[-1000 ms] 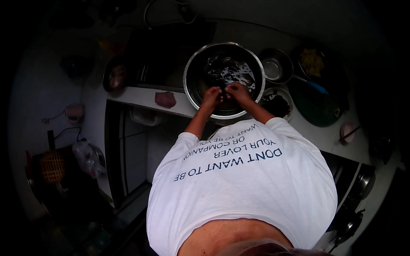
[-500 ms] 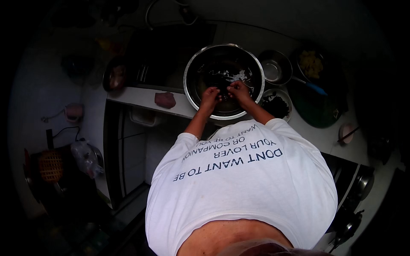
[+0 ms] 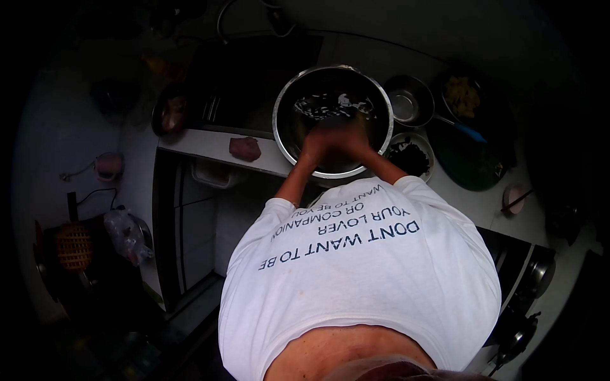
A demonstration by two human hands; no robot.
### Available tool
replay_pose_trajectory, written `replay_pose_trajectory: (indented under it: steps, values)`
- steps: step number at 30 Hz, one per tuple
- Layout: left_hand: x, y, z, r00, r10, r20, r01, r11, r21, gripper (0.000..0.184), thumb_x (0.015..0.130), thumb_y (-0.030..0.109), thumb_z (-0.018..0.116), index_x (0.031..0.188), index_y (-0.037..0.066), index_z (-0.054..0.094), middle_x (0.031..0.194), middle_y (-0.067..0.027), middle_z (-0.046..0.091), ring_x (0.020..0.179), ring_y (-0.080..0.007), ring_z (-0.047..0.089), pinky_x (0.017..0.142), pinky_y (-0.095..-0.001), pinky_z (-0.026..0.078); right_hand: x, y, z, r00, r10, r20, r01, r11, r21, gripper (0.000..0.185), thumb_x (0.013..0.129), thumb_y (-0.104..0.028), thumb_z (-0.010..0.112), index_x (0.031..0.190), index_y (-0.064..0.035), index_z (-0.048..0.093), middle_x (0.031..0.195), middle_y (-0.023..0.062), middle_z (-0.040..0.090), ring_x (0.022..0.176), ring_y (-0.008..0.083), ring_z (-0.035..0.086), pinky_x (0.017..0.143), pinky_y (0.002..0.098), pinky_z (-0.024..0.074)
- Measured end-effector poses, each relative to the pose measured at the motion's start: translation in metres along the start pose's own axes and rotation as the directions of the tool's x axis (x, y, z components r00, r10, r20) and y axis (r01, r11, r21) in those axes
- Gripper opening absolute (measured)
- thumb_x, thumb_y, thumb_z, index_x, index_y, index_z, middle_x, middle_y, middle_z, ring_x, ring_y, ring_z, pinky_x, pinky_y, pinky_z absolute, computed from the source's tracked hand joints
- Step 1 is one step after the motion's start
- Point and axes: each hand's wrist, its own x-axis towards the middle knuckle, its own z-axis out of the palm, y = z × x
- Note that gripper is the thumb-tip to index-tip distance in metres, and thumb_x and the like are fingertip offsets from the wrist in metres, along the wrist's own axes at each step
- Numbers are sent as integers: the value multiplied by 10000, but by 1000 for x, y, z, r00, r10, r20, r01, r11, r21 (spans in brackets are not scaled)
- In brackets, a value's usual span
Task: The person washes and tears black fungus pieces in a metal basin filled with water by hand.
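A wide metal basin [image 3: 283,149] holds dark liquid with bright reflections on its surface. Both of my hands are inside it, close together near its front side. My left hand [image 3: 317,141] and my right hand [image 3: 353,138] are smeared by motion, and their fingers are dark and blurred. Whether anything is between them cannot be made out. To the right of the basin sits a bowl of dark pieces [image 3: 410,156]. Behind that bowl is a metal pan [image 3: 406,105] with a blue handle.
A reddish lump [image 3: 245,148] lies on the counter edge [image 3: 210,143] left of the basin. A bowl with pale pink contents [image 3: 173,115] stands further left. On the right are a plate of yellow pieces [image 3: 462,95] and a green round board [image 3: 470,168].
My hands have moved from slightly apart, with fingertips bent inward, to close together and blurred. The reflections on the liquid have shifted.
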Motion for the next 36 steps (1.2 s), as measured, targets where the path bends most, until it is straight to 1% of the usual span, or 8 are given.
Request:
replay_pose_trajectory:
  steps: [5, 8, 10, 12, 17, 23, 26, 36]
  values:
    - [18, -17, -12, 993, 95, 69, -103, 988, 114, 124, 762, 88, 555, 866, 51, 500, 748, -33, 526, 636, -119, 525, 547, -234, 456, 4, 5, -4, 997, -28, 73, 32, 998, -61, 147, 790, -145, 570, 897, -58, 518, 763, 18, 546, 621, 79, 508, 568, 193, 431]
    - [29, -27, -20, 984, 143, 110, -165, 959, 230, 126, 763, 80, 548, 871, 43, 496, 748, -39, 525, 631, -119, 524, 541, -234, 457, -1, 5, -3, 995, 71, 77, -87, 970, 229, 133, 796, -135, 560, 894, -56, 515, 758, 16, 541, 614, 83, 504, 562, 193, 425]
    - [20, -17, -15, 989, 104, 105, -118, 983, 143, 128, 763, 80, 547, 875, 47, 495, 751, -38, 523, 635, -120, 523, 550, -238, 456, 2, 10, -5, 996, 36, 83, -56, 969, 242, 127, 785, -119, 569, 882, -55, 518, 759, 17, 539, 606, 87, 500, 559, 192, 420]
    - [4, -5, -8, 995, 9, 102, 1, 994, -105, 131, 765, 80, 546, 881, 53, 494, 762, -37, 524, 652, -128, 528, 572, -245, 456, 5, 16, -7, 999, -13, 47, 2, 977, 215, 128, 766, -105, 583, 868, -53, 527, 750, 18, 544, 606, 89, 504, 554, 194, 419]
    - [3, -6, -7, 996, 23, 90, -19, 999, -50, 114, 770, 65, 530, 875, 56, 487, 742, -36, 512, 641, -121, 512, 564, -246, 450, 10, 25, -13, 996, -86, 8, 85, 993, 83, 138, 741, -101, 606, 849, -45, 541, 716, 18, 550, 598, 83, 503, 518, 200, 407]
    - [5, -8, -6, 997, 78, 16, -76, 994, -74, 129, 760, 72, 541, 874, 45, 487, 732, -36, 511, 611, -111, 510, 540, -232, 450, 4, 15, -8, 992, 70, 108, -95, 966, 239, 117, 767, -123, 574, 841, -39, 540, 704, 12, 547, 574, 74, 497, 484, 192, 390]
    - [6, -8, -7, 997, 83, -8, -83, 993, -88, 129, 762, 72, 543, 876, 45, 487, 737, -35, 513, 618, -113, 514, 541, -234, 454, 2, 11, -6, 981, 131, 143, -156, 971, 179, 94, 778, -116, 549, 836, -43, 539, 689, 6, 542, 564, 70, 493, 483, 185, 389]
    - [-1, -2, -1, 997, 69, 33, -67, 996, -57, 116, 764, 68, 544, 867, 57, 491, 709, -32, 510, 615, -112, 512, 552, -237, 456, -2, 5, -7, 997, 23, 73, -30, 994, 105, 57, 744, -145, 513, 709, -101, 506, 583, -8, 481, 504, 70, 442, 434, 198, 322]
